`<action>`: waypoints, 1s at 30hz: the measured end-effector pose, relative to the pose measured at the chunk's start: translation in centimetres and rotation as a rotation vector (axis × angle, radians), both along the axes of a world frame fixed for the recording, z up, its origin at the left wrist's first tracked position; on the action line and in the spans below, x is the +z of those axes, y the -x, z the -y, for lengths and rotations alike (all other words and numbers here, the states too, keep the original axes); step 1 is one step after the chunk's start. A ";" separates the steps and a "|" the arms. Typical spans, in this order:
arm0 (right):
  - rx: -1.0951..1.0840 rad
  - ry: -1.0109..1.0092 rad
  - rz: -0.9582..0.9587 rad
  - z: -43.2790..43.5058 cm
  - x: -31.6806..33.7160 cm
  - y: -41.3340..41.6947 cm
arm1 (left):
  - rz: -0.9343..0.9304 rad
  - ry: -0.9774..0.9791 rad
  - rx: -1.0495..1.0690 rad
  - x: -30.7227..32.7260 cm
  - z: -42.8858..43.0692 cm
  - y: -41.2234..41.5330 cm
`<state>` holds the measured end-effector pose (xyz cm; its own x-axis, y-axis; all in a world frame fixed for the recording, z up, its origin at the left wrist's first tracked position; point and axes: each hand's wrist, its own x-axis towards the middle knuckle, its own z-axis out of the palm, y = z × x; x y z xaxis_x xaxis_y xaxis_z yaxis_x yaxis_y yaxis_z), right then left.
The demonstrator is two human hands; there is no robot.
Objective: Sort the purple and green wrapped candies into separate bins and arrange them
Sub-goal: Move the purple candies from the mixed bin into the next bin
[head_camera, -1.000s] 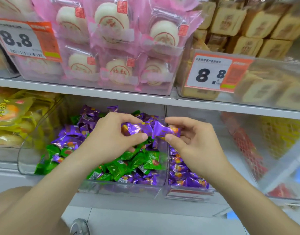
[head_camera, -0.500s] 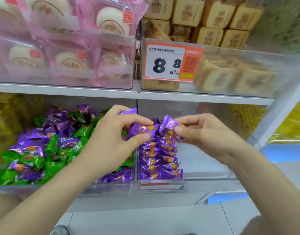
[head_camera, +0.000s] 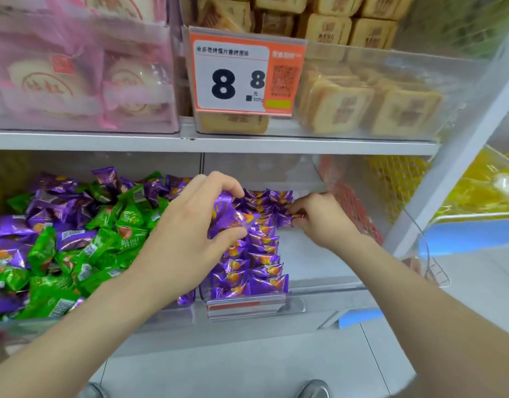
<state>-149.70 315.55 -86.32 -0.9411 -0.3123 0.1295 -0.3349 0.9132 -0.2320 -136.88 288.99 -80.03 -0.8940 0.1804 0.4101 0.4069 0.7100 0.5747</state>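
Observation:
A clear bin (head_camera: 23, 326) at the left holds a loose mix of green candies (head_camera: 112, 239) and purple candies (head_camera: 46, 202). The clear bin (head_camera: 319, 282) to its right holds two neat rows of purple candies (head_camera: 256, 262) along its left side. My left hand (head_camera: 187, 234) hovers over the divide between the bins and grips a purple candy (head_camera: 227, 216) between thumb and fingers. My right hand (head_camera: 319, 216) reaches deep into the right bin and pinches a purple candy (head_camera: 293, 216) at the far end of the rows.
The shelf (head_camera: 218, 145) above carries a bin of pink-wrapped round cakes (head_camera: 75, 81) and a bin of square pastries (head_camera: 362, 104) with an 8.8 price tag (head_camera: 244, 73). A wire basket (head_camera: 428, 265) and yellow goods (head_camera: 488, 185) sit at the right. Grey floor lies below.
The view has swung left-to-right onto the right bin. My right hand has moved away from the left hand and deeper into the right bin with one purple candy; the left hand keeps another.

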 end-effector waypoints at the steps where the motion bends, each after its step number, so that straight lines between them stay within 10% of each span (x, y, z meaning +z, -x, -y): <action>1: -0.007 -0.005 -0.003 0.1 -0.2 0.1 | 0.004 -0.009 0.007 -0.1 0.0 0.0; 20: -0.102 0.168 -0.138 0.4 3.0 -0.9 | -0.025 -0.043 -0.018 -0.3 0.1 -0.2; 25: 0.293 0.871 0.485 3.1 7.6 -7.0 | -0.086 -0.097 -0.076 0.4 -0.3 -0.3; 30: 0.319 0.825 0.501 2.1 8.4 -7.7 | -0.092 -0.062 -0.137 0.2 -0.7 -0.3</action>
<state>-141.96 313.43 -77.94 -0.8346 -0.5500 0.0319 -0.2265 0.2898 -0.9299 -136.56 289.64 -79.80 -0.8209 0.2699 0.5032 0.5505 0.6082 0.5718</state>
